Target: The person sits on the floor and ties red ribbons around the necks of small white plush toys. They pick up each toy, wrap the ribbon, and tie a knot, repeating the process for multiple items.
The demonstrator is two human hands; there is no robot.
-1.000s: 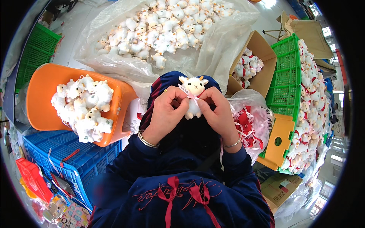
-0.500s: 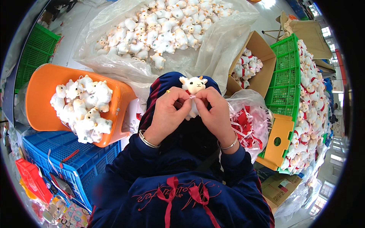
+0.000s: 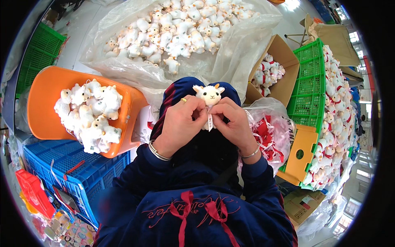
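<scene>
A small white plush sheep (image 3: 209, 95) sits upright at my knees, its face toward me. My left hand (image 3: 184, 123) and my right hand (image 3: 231, 122) meet just below its head, thumbs and forefingers pinched together at the neck. Between them a narrow white printed ribbon (image 3: 210, 121) hangs down over the toy's front. Both hands are closed on the ribbon near the neck; its exact path between the fingertips is hidden. My fingers cover most of the toy's body.
On the left, an orange stool (image 3: 43, 105) holds several plush sheep, beside a blue crate (image 3: 57, 154). Ahead, a plastic sheet (image 3: 135, 74) bears a large pile. To the right are a cardboard box (image 3: 284, 84), a bag of red ribbons (image 3: 265, 131) and a green crate (image 3: 305, 90).
The white ribbon's printed end now hangs down between my hands, where it barely showed before. The toy's head has tipped slightly and sits a little lower. Both hands stay at the neck.
</scene>
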